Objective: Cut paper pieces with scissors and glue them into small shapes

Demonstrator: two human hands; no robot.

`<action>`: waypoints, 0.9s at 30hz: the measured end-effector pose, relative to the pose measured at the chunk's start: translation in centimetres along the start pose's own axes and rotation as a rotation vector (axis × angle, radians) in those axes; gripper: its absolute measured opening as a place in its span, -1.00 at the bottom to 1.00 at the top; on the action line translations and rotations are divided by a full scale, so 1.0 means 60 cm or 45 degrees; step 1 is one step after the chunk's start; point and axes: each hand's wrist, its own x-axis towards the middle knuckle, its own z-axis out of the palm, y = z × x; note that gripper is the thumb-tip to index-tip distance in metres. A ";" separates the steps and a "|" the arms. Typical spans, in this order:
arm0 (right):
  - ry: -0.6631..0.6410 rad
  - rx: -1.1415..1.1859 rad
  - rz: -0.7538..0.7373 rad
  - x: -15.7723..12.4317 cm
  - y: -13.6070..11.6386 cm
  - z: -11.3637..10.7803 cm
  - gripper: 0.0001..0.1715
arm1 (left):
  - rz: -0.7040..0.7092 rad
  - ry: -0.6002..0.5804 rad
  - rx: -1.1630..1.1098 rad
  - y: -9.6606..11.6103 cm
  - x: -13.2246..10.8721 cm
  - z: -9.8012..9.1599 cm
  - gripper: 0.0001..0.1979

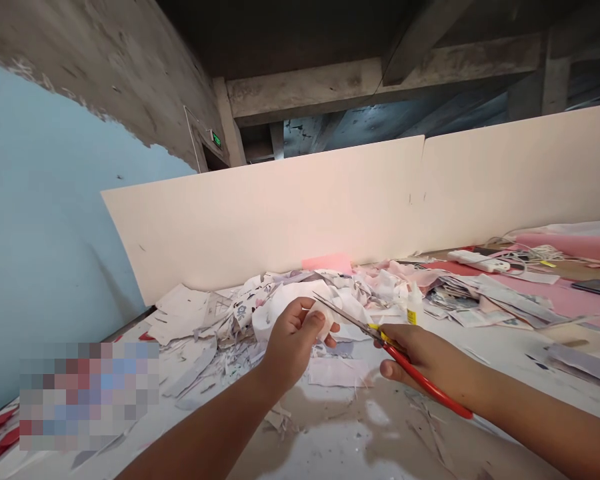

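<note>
My left hand (pixel 293 340) is closed on a small white piece of paper (pixel 324 325), pinched between thumb and fingers above the table. My right hand (pixel 425 360) grips red-handled scissors (pixel 380 337) with a yellow band at the pivot. Their metal blades point left and up, reaching the paper at my left fingertips. A heap of cut white paper scraps (pixel 300 297) lies just behind both hands. A small pale scrap (pixel 337 372) rests flat on the table (pixel 330 440) below the scissors.
A small glue bottle (pixel 415 307) stands behind my right hand. Stacked printed sheets (pixel 485 300), a white power strip (pixel 477 261) with cables and pink paper (pixel 575 297) lie to the right. A tall cream board (pixel 330 200) backs the table. A blue wall is at left.
</note>
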 end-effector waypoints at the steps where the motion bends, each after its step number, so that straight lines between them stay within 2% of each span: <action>1: -0.007 0.005 0.001 0.000 0.000 0.000 -0.61 | -0.002 -0.003 0.005 0.000 0.000 0.000 -0.86; 9: -0.040 0.014 0.046 0.004 0.003 -0.001 -0.59 | -0.012 -0.036 -0.011 0.003 0.000 -0.001 -0.87; 20: -0.073 0.068 0.132 0.004 0.000 -0.006 -0.62 | -0.006 0.007 0.004 0.008 -0.001 0.000 -0.86; 27: -0.082 0.049 0.162 0.003 -0.001 -0.010 -0.56 | -0.006 0.015 0.022 0.012 -0.002 -0.002 -0.86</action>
